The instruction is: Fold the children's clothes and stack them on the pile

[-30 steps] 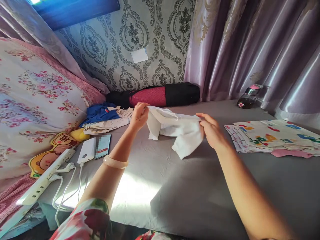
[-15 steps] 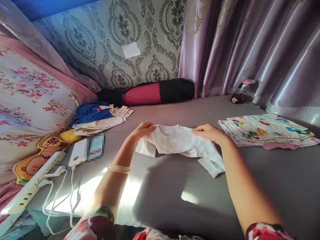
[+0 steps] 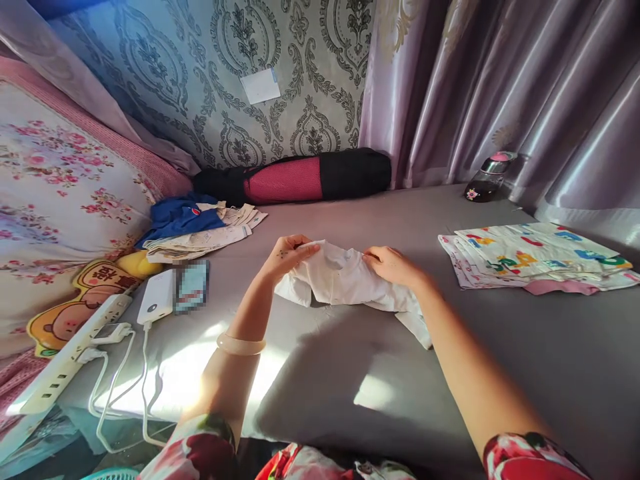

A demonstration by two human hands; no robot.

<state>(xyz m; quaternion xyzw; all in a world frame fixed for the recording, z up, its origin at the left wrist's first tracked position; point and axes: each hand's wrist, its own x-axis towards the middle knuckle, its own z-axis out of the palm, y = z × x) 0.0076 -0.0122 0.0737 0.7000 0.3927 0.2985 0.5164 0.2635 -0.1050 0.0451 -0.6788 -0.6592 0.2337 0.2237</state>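
Note:
A small white garment [image 3: 345, 283] lies bunched on the grey sheet [image 3: 350, 387] in the middle of the bed. My left hand [image 3: 289, 252] pinches its upper left edge, fingers curled over the cloth. My right hand [image 3: 393, 265] grips the top of the garment a little to the right, fingers closed on the fabric. One sleeve of the garment trails out below my right wrist. A pale bangle [image 3: 240, 345] sits on my left forearm.
Folded colourful cloths [image 3: 535, 257] lie at the right. A stack of folded clothes [image 3: 200, 230] sits at the left, beside a power bank [image 3: 156, 305], a phone [image 3: 191, 287] and a power strip [image 3: 65, 363]. A black and red roll [image 3: 300, 177] lies against the wall; a bottle [image 3: 487, 177] stands near the curtain.
The garment came down from the air onto the sheet. My hands then moved closer together on it, bunching its top edge.

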